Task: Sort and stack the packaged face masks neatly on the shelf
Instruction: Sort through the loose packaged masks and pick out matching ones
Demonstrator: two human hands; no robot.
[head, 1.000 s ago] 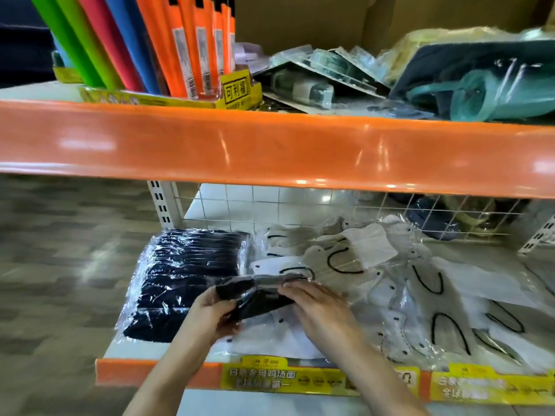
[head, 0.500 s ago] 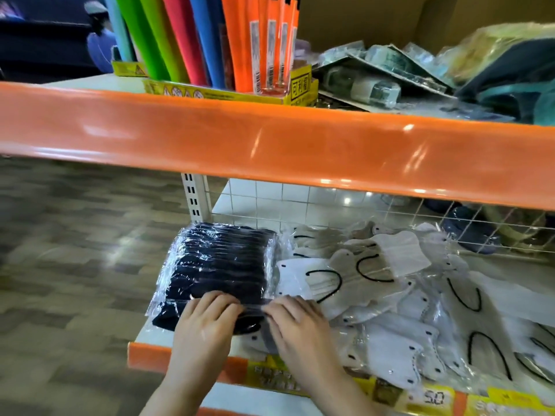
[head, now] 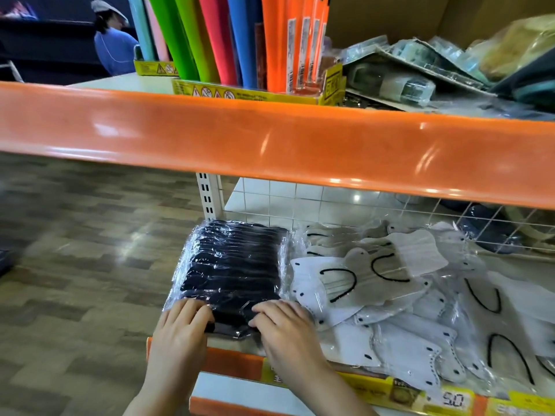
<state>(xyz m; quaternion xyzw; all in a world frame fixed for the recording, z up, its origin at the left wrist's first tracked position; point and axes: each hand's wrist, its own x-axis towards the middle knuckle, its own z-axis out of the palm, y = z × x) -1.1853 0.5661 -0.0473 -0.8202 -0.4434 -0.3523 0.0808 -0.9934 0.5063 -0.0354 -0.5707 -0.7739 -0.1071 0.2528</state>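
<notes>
A row of black packaged masks (head: 234, 265) in clear wrap stands at the left end of the lower shelf (head: 231, 360). My left hand (head: 183, 325) rests with its fingers on the front left of the nearest black pack. My right hand (head: 282, 322) presses its fingers on the front right of that pack. To the right, several white packaged masks (head: 375, 283) with black ear loops lie in a loose, overlapping heap across the shelf.
An orange shelf beam (head: 270, 139) crosses overhead, close above the hands. On the upper shelf stand coloured rolls (head: 228, 40) in a yellow box, with packaged goods (head: 420, 73) beside them. A wire grid (head: 330, 205) backs the lower shelf. A person (head: 114, 46) stands far left.
The black pack that both hands held over the white masks has been moved left and set at the front of the black row. Both hands now press on it.
</notes>
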